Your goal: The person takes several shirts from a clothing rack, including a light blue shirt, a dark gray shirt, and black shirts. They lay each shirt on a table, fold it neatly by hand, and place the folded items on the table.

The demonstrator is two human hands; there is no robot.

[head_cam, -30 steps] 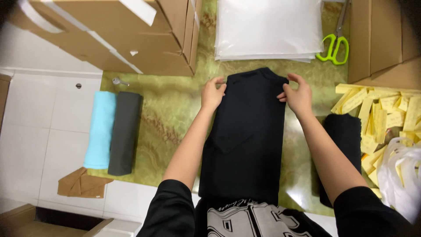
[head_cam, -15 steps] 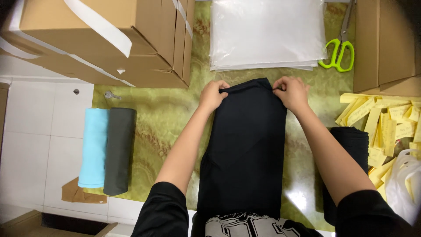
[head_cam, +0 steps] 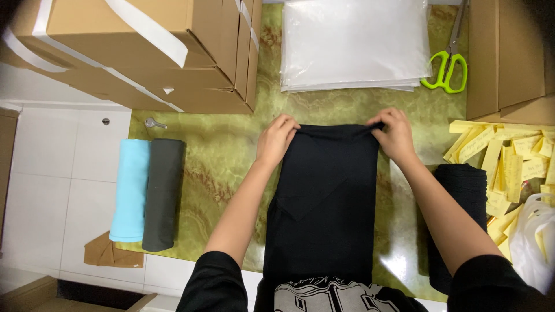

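Both my hands are clamped on the far end of the black garment (head_cam: 324, 202), my left hand (head_cam: 276, 138) pinching one corner and my right hand (head_cam: 396, 134) the other, fingers curled tight over the fold. Compared with a second ago my hands sit a touch nearer to me, so the top fold has been drawn back from the stack of clear plastic bags (head_cam: 355, 43) at the far edge of the desk (head_cam: 231, 144). The garment lies flat down the middle, running to the near edge. Green scissors (head_cam: 446, 70) rest toward the far right corner, yellow slips (head_cam: 503, 153) along the right edge, and the light blue roll (head_cam: 130, 190) beside the dark grey roll (head_cam: 163, 193) on the left edge.
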